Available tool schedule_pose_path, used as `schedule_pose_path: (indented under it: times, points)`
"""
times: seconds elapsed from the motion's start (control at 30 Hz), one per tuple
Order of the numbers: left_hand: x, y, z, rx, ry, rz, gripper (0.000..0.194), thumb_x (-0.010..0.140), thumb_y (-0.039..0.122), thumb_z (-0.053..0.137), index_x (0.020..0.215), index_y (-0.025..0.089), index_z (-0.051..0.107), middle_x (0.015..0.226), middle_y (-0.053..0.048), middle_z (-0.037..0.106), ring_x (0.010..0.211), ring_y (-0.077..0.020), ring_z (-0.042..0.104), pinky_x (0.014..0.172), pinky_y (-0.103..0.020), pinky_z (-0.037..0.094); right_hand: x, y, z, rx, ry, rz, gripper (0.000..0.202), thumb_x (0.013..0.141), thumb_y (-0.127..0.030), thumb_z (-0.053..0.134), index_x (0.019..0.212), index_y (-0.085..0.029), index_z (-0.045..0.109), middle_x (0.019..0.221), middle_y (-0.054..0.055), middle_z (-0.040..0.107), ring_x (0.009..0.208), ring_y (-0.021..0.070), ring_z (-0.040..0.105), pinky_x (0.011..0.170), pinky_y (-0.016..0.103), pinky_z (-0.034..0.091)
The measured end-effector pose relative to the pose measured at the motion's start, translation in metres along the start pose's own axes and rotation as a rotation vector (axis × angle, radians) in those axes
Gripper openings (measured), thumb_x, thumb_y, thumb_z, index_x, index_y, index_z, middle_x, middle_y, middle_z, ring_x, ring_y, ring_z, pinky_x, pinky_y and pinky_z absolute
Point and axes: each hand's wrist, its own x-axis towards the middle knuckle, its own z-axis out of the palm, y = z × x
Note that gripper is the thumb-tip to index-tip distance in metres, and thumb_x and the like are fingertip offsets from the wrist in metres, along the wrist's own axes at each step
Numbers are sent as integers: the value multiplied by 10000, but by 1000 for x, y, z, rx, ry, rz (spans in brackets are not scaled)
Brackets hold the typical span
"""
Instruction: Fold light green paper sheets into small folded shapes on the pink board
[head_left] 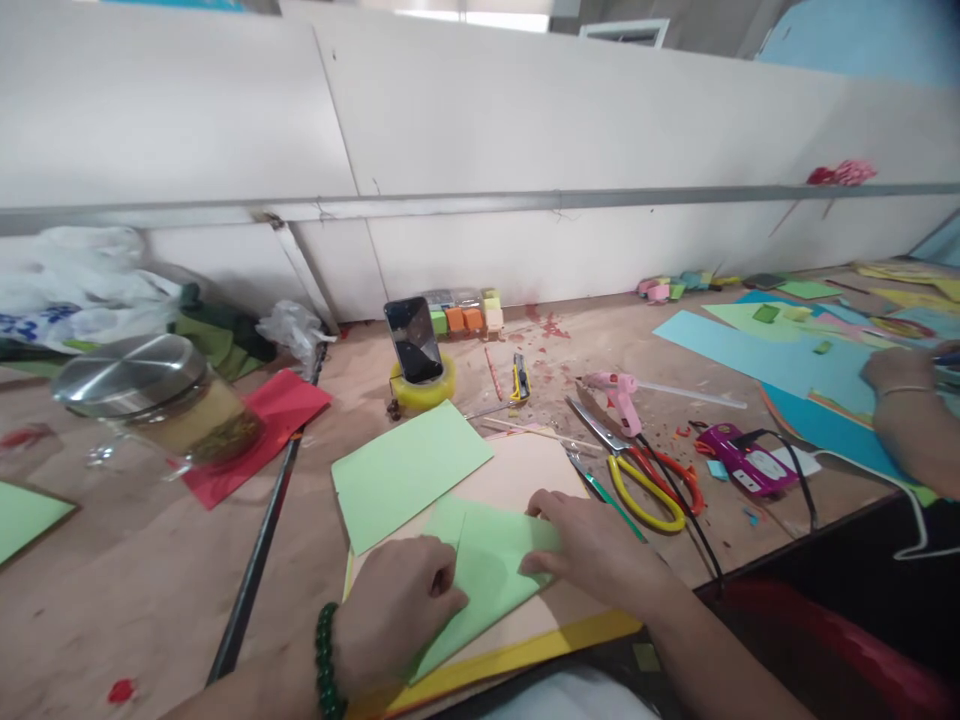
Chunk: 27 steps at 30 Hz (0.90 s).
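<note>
A folded light green paper (pixel 487 575) lies on a stack of pale pink and yellow sheets (pixel 529 465) at the table's front. My left hand (pixel 401 600), with a green bead bracelet at the wrist, rests on the paper's left part, its fingers curled in. At the paper's right edge, my right hand (pixel 589 545) pinches it between thumb and fingers. Another green sheet (pixel 412 475) lies flat just beyond both hands.
Scissors (pixel 645 490), a pink glue gun (pixel 622 400) and a purple power strip (pixel 742 460) lie right. A phone (pixel 414 340) stands in a tape roll (pixel 426 390); a glass jar (pixel 161 400) is left. Another person's hand (pixel 911 410) is far right.
</note>
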Motion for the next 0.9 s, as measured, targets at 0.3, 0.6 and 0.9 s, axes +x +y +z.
schedule_pose_path:
  times: [0.3, 0.6, 0.9]
  points:
    - [45, 4, -20, 199, 126, 187, 437, 726, 506, 720, 977, 168, 600, 1011, -107, 588, 981, -293, 547, 847, -396, 446, -7, 3, 8, 49, 30, -21, 258, 775, -221, 700, 1022, -204, 629, 981, 54, 658, 954, 235, 607, 784, 313, 433]
    - [44, 10, -11, 172, 108, 168, 445, 650, 405, 802, 951, 169, 576, 1032, -90, 574, 955, -272, 560, 814, -360, 453, -17, 16, 18, 126, 65, -83, 475, 713, -129, 740, 1161, -195, 597, 1032, 71, 625, 999, 246, 584, 846, 345, 472]
    - [50, -2, -13, -144, 18, 112, 132, 694, 272, 617, 791, 190, 652, 821, -39, 683, 797, -232, 605, 716, -300, 420, -10, 18, 8, 165, 78, -166, 249, 726, -147, 764, 933, -195, 635, 986, 44, 654, 959, 217, 596, 826, 319, 483]
